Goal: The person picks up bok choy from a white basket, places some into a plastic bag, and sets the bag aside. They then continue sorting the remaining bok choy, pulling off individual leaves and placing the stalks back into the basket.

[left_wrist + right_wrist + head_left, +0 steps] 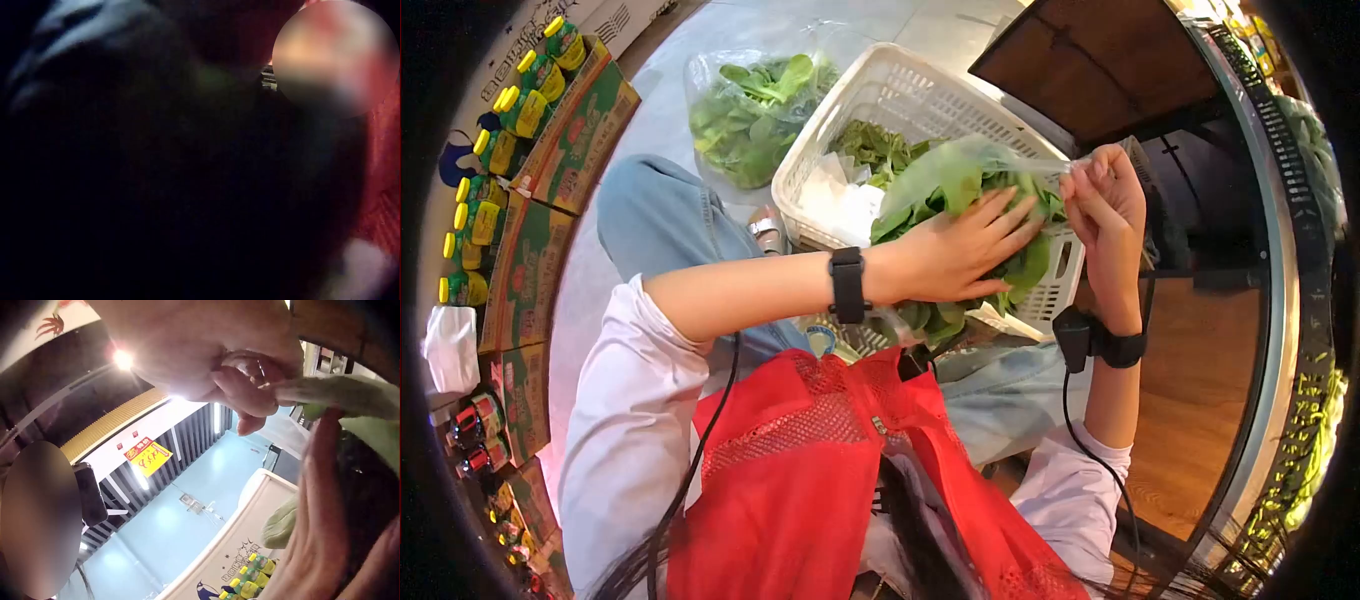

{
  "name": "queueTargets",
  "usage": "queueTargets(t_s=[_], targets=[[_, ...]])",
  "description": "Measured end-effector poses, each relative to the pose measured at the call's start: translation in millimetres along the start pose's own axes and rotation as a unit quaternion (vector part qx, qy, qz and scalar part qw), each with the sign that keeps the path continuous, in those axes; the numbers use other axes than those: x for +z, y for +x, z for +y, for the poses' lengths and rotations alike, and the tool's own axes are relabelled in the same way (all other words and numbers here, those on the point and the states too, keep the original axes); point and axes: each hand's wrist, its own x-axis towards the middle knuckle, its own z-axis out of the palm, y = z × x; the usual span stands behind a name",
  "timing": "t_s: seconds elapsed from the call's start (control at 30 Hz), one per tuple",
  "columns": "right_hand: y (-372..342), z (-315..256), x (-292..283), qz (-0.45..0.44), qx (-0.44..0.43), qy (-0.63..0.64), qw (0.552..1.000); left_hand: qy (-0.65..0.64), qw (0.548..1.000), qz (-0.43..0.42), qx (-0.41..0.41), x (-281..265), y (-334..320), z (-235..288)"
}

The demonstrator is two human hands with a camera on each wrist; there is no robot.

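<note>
Spread over a clear plastic bag (960, 165) of leafy greens (920, 215), my left hand (960, 250) lies with its fingers straight. To its right, my right hand (1112, 215) pinches the drawn-out end of this bag with thumb and curled fingers. The right wrist view shows the gathered plastic (337, 394) running from those fingers. The bag overlaps the near right part of a white slatted basket (805, 190). My left wrist view is mostly dark, and the left hand does not show in it.
Loose greens (870, 145) and a white plastic wrapping (845, 205) lie in the basket. Another bag of greens (750, 120) sits on the floor at its left. A dark panel (1090, 65) stands at the upper right; boxes with yellow-capped bottles (525, 110) line the left.
</note>
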Motion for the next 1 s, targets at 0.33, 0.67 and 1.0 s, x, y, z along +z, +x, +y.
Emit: queueTargets(t_s=[0.33, 0.67, 1.0], targets=[[26.8, 32.1, 24.7, -0.084, 0.009, -0.003, 0.996, -0.091, 0.975, -0.132, -0.152, -4.7, -1.5, -23.6], [104.3, 70.9, 19.2, -0.091, 0.038, 0.029, 0.995, -0.082, 0.982, -0.168, 0.038, 20.5, -0.1, -146.3], [131.4, 47.1, 17.2, -0.007, 0.031, 0.085, 0.996, -0.185, 0.975, -0.071, -0.099, -89.7, 12.4, -160.7]])
